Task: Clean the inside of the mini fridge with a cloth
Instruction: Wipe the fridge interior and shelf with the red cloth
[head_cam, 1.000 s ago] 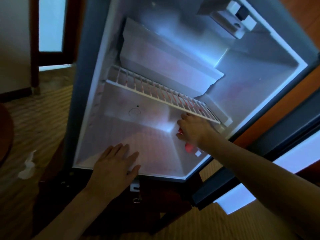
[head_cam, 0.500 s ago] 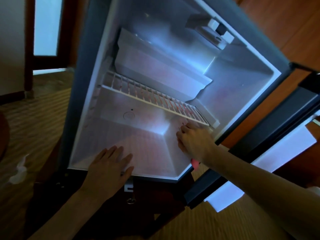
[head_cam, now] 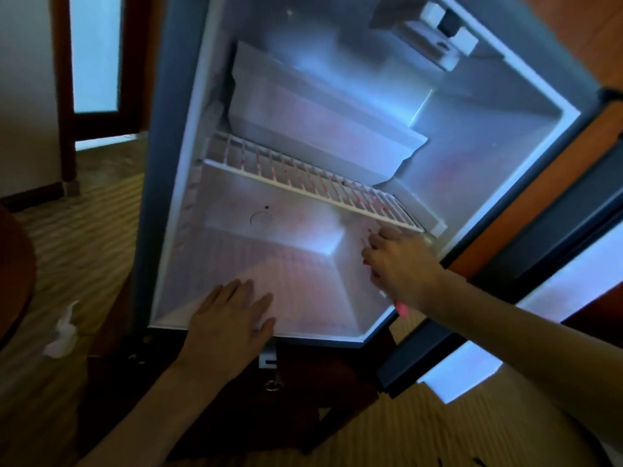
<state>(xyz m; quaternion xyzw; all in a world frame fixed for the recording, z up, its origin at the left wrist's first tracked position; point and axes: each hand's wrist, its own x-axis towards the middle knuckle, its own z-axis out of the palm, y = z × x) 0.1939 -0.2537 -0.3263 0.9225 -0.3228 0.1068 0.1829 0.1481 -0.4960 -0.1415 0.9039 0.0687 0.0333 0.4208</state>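
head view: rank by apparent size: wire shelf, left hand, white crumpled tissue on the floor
1. wire shelf, widest across the frame
2. left hand, though nearness to the camera inflates it
3. white crumpled tissue, clearly smallest

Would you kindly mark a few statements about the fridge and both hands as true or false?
1. The left hand lies flat on the fridge floor. True.
2. The right hand holds something pink. True.
3. The wire shelf is loaded with bottles. False: nothing stands on it.
4. The fridge door is closed. False: it stands open at the right.
5. The right hand is above the wire shelf. False: it is just below it, near the right wall.
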